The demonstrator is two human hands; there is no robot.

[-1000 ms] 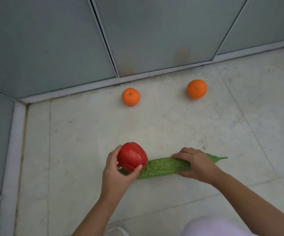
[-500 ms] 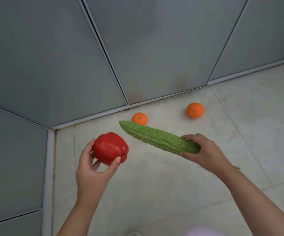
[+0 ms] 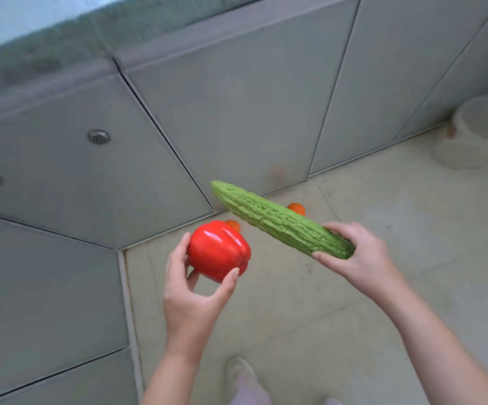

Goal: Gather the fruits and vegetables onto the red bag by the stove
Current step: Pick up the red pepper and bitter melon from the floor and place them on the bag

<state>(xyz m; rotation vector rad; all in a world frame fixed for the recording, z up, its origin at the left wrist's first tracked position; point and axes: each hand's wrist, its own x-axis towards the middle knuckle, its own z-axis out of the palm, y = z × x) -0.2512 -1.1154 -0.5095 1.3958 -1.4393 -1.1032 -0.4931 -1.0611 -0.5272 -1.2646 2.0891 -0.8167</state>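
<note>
My left hand (image 3: 196, 293) grips a glossy red bell pepper (image 3: 217, 249) from below, held up in the air. My right hand (image 3: 356, 258) holds one end of a long bumpy green bitter gourd (image 3: 277, 220), whose tip points up and to the left. Two oranges lie on the floor by the cabinet base, mostly hidden: one orange (image 3: 233, 225) peeks out behind the pepper, the other orange (image 3: 296, 208) behind the gourd. No red bag or stove is in view.
Grey cabinet doors (image 3: 236, 112) with round knobs (image 3: 98, 137) form a corner on the left and back. A pale tiled floor (image 3: 412, 217) stretches to the right. A blurred white container (image 3: 482, 133) stands at the far right. My foot (image 3: 239, 372) shows at the bottom.
Both hands have lifted the pepper and the gourd off the floor and raised them. The view has risen and tilted up, so the oranges now sit behind the held vegetables.
</note>
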